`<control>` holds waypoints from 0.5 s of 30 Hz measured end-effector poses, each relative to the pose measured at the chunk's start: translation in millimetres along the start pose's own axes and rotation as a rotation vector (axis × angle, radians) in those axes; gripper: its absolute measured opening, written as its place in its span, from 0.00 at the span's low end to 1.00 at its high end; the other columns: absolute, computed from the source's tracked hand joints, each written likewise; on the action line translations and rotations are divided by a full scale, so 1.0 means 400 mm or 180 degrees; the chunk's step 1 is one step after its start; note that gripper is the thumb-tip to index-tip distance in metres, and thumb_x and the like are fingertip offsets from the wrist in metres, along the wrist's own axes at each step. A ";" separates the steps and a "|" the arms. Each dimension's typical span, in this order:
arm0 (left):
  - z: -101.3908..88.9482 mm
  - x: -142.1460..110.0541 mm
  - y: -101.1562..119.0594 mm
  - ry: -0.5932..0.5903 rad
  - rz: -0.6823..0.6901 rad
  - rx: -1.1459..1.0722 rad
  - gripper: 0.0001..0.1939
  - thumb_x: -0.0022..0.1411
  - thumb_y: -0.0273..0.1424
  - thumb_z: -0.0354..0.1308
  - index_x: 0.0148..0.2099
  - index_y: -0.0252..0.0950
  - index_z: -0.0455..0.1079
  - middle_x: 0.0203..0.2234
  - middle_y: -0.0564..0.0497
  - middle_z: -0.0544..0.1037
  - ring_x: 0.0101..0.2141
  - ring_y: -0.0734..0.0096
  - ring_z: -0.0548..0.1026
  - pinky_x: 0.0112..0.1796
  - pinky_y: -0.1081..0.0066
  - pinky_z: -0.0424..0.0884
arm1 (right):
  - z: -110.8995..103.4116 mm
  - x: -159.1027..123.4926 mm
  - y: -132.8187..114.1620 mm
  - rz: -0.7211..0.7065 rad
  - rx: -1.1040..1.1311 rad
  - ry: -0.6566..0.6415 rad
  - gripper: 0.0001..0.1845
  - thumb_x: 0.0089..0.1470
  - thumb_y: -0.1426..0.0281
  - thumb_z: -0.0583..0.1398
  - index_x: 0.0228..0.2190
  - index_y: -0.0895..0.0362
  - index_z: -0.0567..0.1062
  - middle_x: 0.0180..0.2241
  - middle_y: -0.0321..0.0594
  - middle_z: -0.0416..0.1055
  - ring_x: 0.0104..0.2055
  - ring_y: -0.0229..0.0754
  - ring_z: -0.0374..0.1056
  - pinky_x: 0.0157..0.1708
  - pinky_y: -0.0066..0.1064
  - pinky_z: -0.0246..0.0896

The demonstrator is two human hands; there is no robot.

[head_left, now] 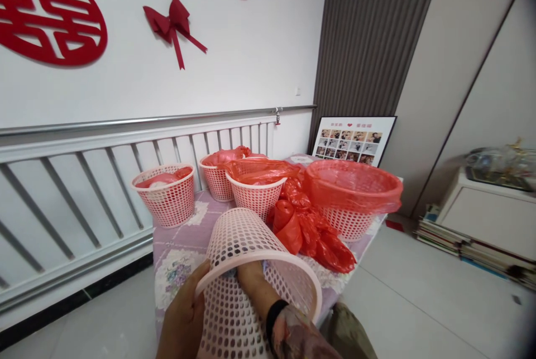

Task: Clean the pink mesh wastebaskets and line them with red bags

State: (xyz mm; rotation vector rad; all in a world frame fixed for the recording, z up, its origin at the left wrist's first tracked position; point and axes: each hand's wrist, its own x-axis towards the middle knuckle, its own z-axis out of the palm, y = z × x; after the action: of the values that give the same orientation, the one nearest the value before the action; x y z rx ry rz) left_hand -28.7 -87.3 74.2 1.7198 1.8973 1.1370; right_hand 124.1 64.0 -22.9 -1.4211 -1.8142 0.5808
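A pale pink perforated plastic basket lies tipped on its side on the table, its mouth facing me. My left hand grips the basket's rim at the left. Reaching into the mouth, my right hand is inside the basket, and its fingers are hidden behind the rim. A small bluish-grey patch, perhaps cloth, shows beside that hand; I cannot tell whether it is held. Just beyond the basket sits a roll of red plastic bags, with loose red plastic spread to its right.
A large basket lined with a red bag stands at the right of the table. Smaller pink baskets with red bags stand behind: one left, others mid-back. A flowered tablecloth covers the table. A white radiator runs along the wall.
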 end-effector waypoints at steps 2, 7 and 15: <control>-0.001 -0.002 0.000 0.0048 0.0016 0.0026 0.23 0.64 0.33 0.45 0.59 0.41 0.66 0.58 0.50 0.71 0.59 0.64 0.67 0.59 0.57 0.64 | -0.007 -0.022 -0.004 -0.0111 -0.0311 -0.0259 0.22 0.59 0.71 0.52 0.55 0.51 0.70 0.60 0.44 0.64 0.64 0.52 0.54 0.62 0.50 0.45; -0.001 -0.009 -0.004 0.0136 0.0054 0.0072 0.23 0.64 0.33 0.45 0.59 0.41 0.65 0.57 0.50 0.72 0.58 0.64 0.68 0.58 0.57 0.65 | -0.030 -0.114 -0.019 -0.0375 -0.0999 -0.0832 0.19 0.52 0.80 0.54 0.40 0.53 0.78 0.46 0.48 0.77 0.56 0.56 0.65 0.59 0.59 0.45; -0.006 -0.014 -0.017 0.0286 0.0189 0.0181 0.22 0.63 0.33 0.44 0.58 0.40 0.66 0.56 0.49 0.74 0.57 0.64 0.70 0.57 0.60 0.67 | -0.078 -0.281 -0.045 -0.0532 -0.1382 -0.1157 0.20 0.54 0.82 0.52 0.41 0.54 0.77 0.44 0.46 0.77 0.58 0.56 0.63 0.59 0.59 0.48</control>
State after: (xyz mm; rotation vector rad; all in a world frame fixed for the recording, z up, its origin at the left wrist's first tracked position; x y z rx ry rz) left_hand -33.8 -93.0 69.4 1.7947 1.9609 1.2124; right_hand 149.3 -51.4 -21.6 -1.4865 -2.4363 0.3892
